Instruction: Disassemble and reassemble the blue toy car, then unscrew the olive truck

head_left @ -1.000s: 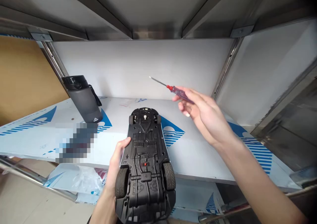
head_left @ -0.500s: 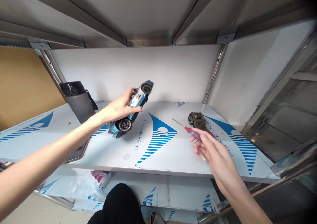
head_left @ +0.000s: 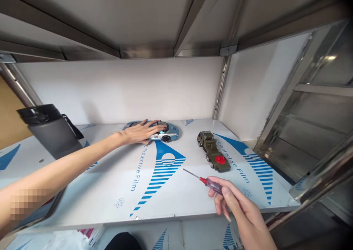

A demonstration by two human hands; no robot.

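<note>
Toy car (head_left: 168,131) under left hand (head_left: 140,131), screwdriver (head_left: 212,186) in right (head_left: 239,206).

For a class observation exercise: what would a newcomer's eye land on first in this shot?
The left hand lies flat on a pale blue toy sports car near the back of the shelf. At front right, the right hand grips a screwdriver with a purple-and-red handle, near an olive toy military truck with a red disc. A dark grey water bottle stands at far left.
</note>
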